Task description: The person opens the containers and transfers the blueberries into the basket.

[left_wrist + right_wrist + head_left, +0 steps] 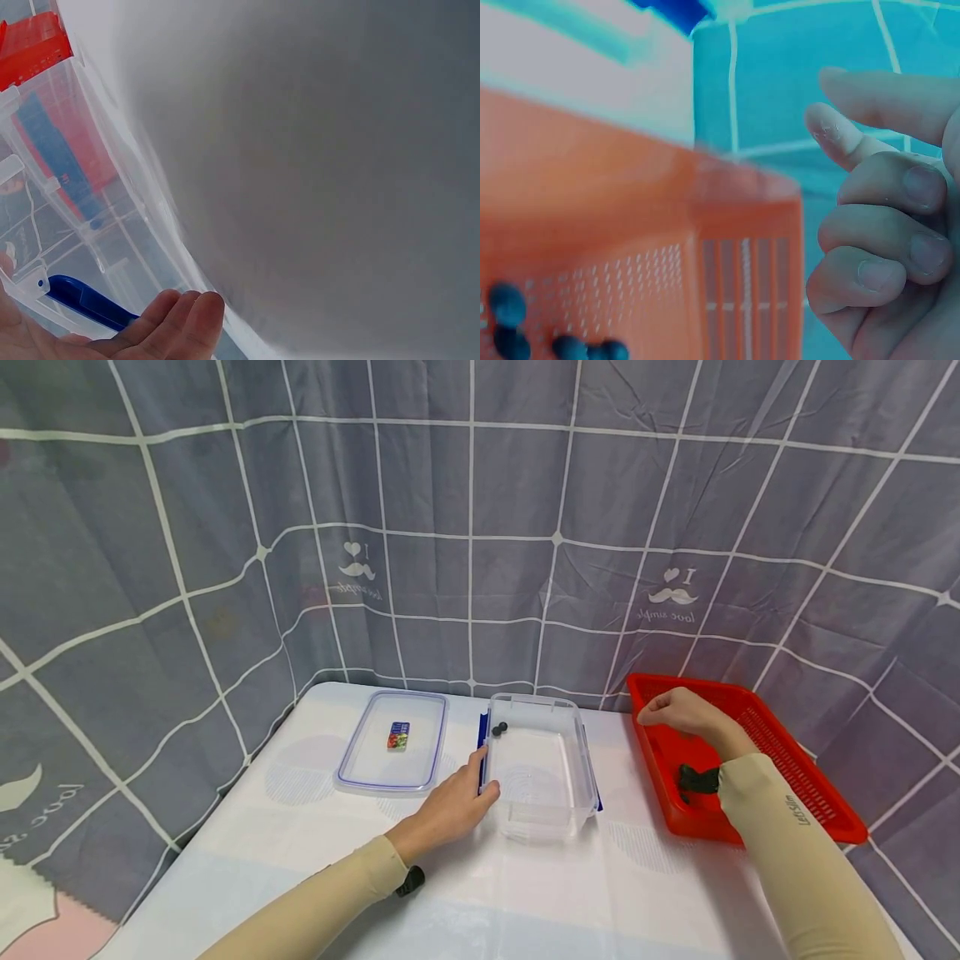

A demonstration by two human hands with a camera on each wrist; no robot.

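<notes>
A clear plastic food container [536,822] with blue side latches stands on the table. Two small dark balls [500,728] lie in its far left corner. My left hand [453,802] rests against the container's left side. In the left wrist view its fingers [196,319] are nearly straight beside the blue latch [86,300]. My right hand [686,714] hovers over a red plastic basket [663,793], its thumb and one finger apart, the other fingers curled, nothing seen between them. Several dark balls [508,304] show in the basket in the right wrist view.
Left of the container lies its clear lid [420,768], with a blue rim and a colourful sticker [398,736]. A white patterned cloth [525,893] covers the table. Behind it hangs a grey curtain [510,485] with white grid lines.
</notes>
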